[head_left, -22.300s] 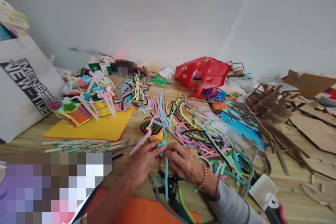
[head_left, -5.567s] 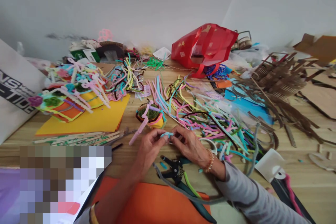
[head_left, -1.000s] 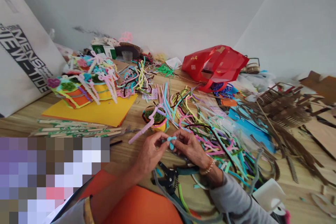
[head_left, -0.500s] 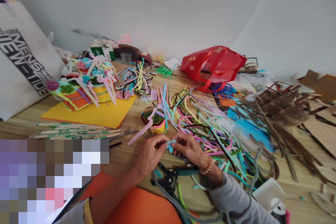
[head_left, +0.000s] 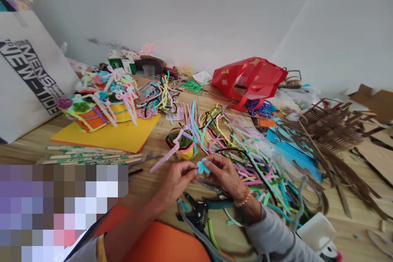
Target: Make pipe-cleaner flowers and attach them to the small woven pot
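Observation:
Both my hands meet near the front middle of the wooden table. My left hand and my right hand each pinch a small light-blue pipe-cleaner flower held between them just above the tabletop. A beaded bracelet is on my right wrist. Directly beyond the flower stands a little yellow pot with green and pink pipe cleaners. Black pliers with teal handles lie under my right wrist.
A big heap of coloured pipe cleaners spreads to the right. A decorated orange-yellow basket sits on yellow paper at left. A red bag stands behind; brown cardboard strips lie far right; a white printed bag far left.
The long blue pipe cleaner seen earlier is now a small looped flower. Over the last second my fingers have turned it a little between both hands; the camera has shifted slightly.

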`<action>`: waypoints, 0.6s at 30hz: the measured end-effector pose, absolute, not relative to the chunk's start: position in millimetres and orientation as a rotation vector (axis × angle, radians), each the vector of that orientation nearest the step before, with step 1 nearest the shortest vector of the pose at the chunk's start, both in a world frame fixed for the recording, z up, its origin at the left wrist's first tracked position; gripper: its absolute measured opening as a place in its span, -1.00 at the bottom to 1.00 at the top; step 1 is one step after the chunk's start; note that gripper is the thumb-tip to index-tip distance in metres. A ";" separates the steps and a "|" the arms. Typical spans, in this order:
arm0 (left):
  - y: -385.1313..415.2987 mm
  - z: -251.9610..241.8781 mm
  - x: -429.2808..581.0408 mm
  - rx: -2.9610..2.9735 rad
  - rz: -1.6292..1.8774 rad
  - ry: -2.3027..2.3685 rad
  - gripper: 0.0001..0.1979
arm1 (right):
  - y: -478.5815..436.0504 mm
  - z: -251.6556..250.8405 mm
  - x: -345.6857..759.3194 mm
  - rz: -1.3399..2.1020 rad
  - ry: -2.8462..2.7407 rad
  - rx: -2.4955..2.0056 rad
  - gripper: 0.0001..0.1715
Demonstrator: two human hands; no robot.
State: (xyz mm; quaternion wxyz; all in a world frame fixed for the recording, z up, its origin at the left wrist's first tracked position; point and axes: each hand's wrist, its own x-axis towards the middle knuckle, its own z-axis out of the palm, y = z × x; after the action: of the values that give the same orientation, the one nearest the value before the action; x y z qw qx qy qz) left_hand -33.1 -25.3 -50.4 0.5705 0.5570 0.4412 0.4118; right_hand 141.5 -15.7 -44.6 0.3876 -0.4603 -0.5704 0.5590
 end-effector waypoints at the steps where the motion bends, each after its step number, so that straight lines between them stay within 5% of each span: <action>1: -24.9 -50.1 -33.0 1.295 0.964 1.032 -0.87 | -15.6 -43.6 141.6 1.409 -1.449 -1.164 -0.57; 18: -21.3 -50.1 -34.9 1.252 0.970 1.019 -0.82 | -15.1 -45.6 141.8 1.459 -1.417 -1.109 -0.53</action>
State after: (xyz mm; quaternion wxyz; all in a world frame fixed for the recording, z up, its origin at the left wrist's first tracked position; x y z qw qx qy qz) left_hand -34.9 -21.3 -50.1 0.5885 0.5375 0.4373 0.4165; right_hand 141.8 -15.1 -45.6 0.4011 -0.4384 -0.5603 0.5771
